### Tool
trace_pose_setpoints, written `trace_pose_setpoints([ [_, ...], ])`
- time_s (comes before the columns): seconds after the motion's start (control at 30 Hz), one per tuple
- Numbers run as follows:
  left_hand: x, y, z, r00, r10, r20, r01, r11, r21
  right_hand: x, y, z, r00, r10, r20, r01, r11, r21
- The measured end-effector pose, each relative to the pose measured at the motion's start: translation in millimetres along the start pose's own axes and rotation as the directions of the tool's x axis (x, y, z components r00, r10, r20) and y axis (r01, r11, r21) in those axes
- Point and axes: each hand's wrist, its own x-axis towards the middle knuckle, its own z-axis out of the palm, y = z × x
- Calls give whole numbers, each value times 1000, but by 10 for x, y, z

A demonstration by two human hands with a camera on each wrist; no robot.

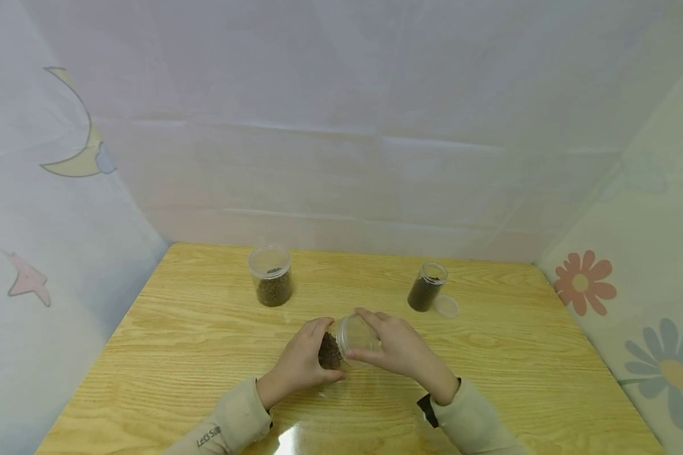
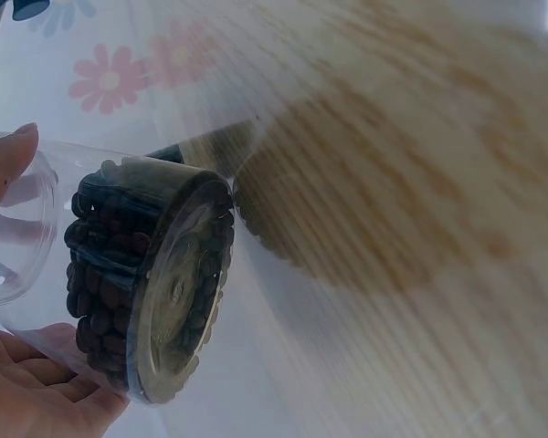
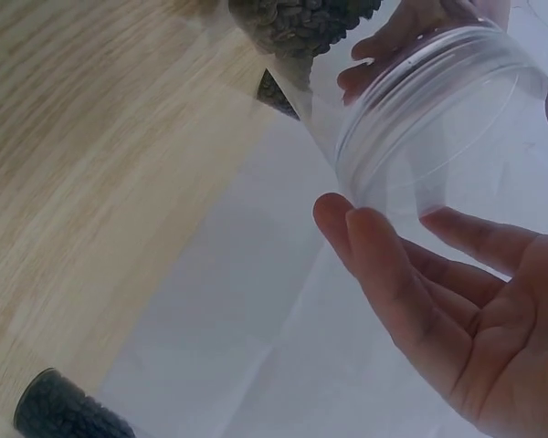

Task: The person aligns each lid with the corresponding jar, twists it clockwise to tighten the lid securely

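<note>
My left hand [image 1: 301, 359] grips a clear plastic jar [image 1: 329, 352], thumb and fingers spread round its side. The jar lies tipped over, its base to the left and its mouth to the right. Dark brown beans [image 2: 110, 292] are gathered at the base end in the left wrist view. At the mouth end, my right hand [image 1: 399, 346] holds the clear, ridged lid [image 3: 447, 137] by its rim, thumb and fingers on opposite sides. In the right wrist view the lid sits right at the jar's mouth.
A wide clear jar [image 1: 274, 287] with brown contents stands at the back left of the wooden table [image 1: 193, 354]. A slimmer jar [image 1: 424, 294] with dark contents stands at the back right, a clear disc-shaped lid [image 1: 447, 306] lying beside it. Printed cloth [image 1: 341, 189] hangs behind.
</note>
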Motion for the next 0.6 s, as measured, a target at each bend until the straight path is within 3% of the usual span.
trace_pose_setpoints([
  [0.37, 7, 2, -5, 1000, -9, 4, 9, 1000, 5, 27, -84, 69, 991, 122, -60, -128, 985, -114],
  [0.6, 9, -4, 11, 1000, 9, 5, -10, 1000, 20, 27, -144, 58, 982, 179, -66, -186, 975, -117],
])
